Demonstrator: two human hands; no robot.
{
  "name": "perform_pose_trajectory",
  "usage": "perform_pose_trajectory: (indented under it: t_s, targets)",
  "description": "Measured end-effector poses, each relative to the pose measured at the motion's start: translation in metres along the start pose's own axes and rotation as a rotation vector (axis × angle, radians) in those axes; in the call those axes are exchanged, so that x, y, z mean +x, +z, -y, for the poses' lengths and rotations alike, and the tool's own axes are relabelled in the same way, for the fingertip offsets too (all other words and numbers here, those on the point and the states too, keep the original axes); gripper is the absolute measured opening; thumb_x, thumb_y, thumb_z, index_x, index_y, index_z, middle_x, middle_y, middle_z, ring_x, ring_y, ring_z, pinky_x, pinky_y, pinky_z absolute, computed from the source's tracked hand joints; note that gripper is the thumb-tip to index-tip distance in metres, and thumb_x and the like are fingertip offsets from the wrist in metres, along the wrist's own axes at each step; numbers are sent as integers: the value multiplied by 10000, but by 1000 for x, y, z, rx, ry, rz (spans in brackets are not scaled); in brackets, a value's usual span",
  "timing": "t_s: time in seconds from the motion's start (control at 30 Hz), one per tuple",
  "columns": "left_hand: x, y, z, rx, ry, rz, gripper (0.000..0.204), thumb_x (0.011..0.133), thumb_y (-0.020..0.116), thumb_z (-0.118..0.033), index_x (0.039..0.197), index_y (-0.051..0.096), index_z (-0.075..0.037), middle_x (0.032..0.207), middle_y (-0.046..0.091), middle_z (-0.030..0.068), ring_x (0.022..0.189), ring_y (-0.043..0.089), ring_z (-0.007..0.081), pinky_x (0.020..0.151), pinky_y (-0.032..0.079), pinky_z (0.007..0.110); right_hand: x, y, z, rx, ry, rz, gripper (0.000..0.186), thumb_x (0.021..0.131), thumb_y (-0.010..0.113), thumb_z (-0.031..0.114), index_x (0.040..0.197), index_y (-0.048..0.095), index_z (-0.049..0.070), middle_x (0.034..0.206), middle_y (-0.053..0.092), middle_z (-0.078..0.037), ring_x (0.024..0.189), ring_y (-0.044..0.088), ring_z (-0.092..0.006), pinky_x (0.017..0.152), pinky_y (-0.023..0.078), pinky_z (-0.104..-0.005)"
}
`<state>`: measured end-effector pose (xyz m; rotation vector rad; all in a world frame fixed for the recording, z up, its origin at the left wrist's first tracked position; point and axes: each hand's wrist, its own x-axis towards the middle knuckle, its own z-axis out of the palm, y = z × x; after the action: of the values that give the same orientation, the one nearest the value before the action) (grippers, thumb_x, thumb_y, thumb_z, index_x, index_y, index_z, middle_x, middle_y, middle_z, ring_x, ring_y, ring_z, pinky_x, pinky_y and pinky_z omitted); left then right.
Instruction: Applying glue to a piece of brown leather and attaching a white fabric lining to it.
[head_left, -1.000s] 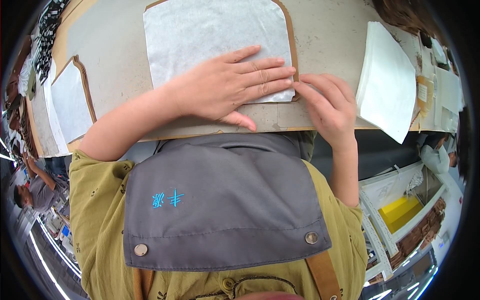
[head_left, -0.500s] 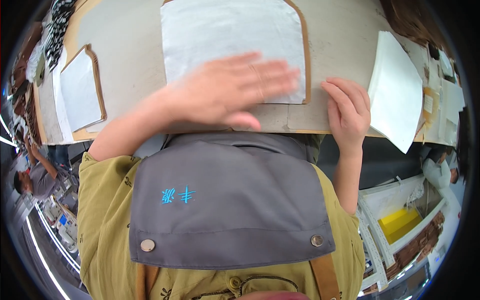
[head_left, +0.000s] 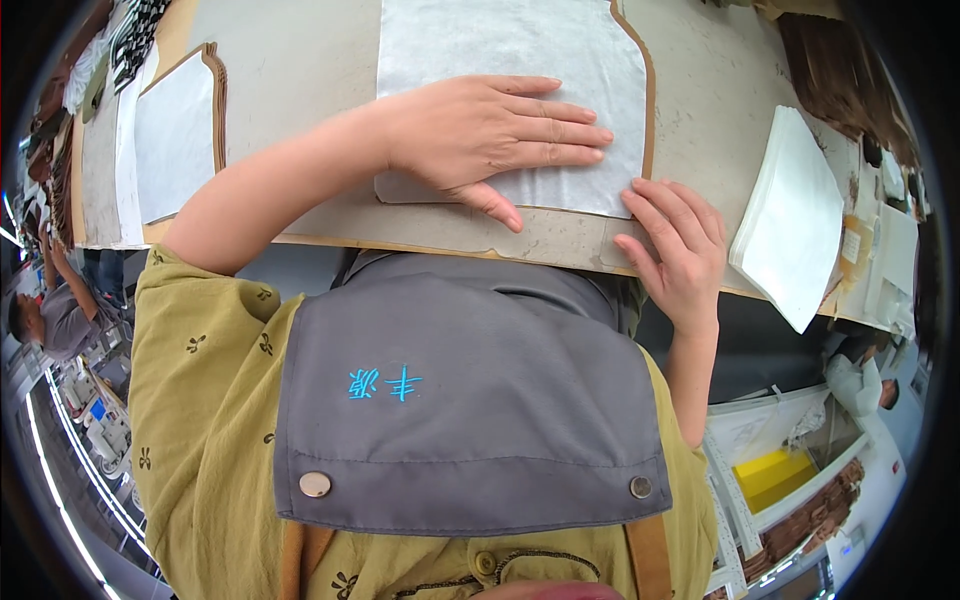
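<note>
A white sheet (head_left: 510,45) with a brown border along its right and lower edges lies on the grey worktable in front of me. My left hand (head_left: 500,135) rests flat on it, fingers stretched out to the right and thumb pointing down toward the near edge. At the sheet's lower right corner is my right hand (head_left: 680,235), its fingers loosely bent and its thumb apart from them. Its fingertips touch or nearly touch the brown border, and nothing shows in its grasp.
A stack of white-topped brown pieces (head_left: 180,135) lies at the left. To the right, white sheets (head_left: 790,215) overhang the table's near edge. Dark brown material (head_left: 840,75) is piled at the far right. A yellow object (head_left: 775,475) sits in a frame below the table, and people are at both sides.
My left hand has gone from a blurred sweep to lying still and flat on the sheet. My right hand has come to the sheet's corner. The view has shifted a little.
</note>
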<state>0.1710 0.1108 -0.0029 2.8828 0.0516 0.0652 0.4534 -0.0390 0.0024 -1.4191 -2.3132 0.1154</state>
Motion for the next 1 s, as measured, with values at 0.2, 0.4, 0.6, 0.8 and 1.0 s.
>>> perform_pose_trajectory:
  t_s: [0.2,0.4,0.6,0.8,1.0]
  targets:
    - [0,-7,51,140,-65,-77,1068,886,324,-860,1622,282,-87,1682,294,97,1553,271,286,1267,204,517,0,3,-2,15,-4,-14,384,800,811,273,1156,746,143,1212,712,8,1111,648,-231,916,477,-362]
    - [-4,-6,49,115,3,-40,1067,890,315,-865,1611,309,-79,1674,309,107,1544,292,296,1257,231,518,0,5,-1,43,15,-22,409,780,829,213,1170,738,129,1184,724,4,1082,661,-238,901,484,-356]
    - [-6,10,-12,-135,206,8,929,977,277,-763,1603,334,-79,1671,325,96,1544,301,267,1266,224,487,-3,8,-3,110,22,-95,494,754,841,116,1232,715,110,1129,744,-28,1036,678,-251,891,491,-366]
    - [-19,15,-68,-320,135,-71,567,1079,429,-366,1591,374,-128,1652,368,61,1517,358,219,1267,278,396,-3,7,-4,145,8,-96,487,764,820,70,1238,709,79,1095,753,-48,1021,690,-257,895,493,-370]
    - [-43,12,-105,-246,-216,-324,503,1041,546,-250,1523,478,-121,1577,484,45,1431,491,227,1184,420,407,-15,5,-7,222,99,-194,387,868,765,41,1244,681,3,1119,760,-97,1079,672,-272,966,495,-372]
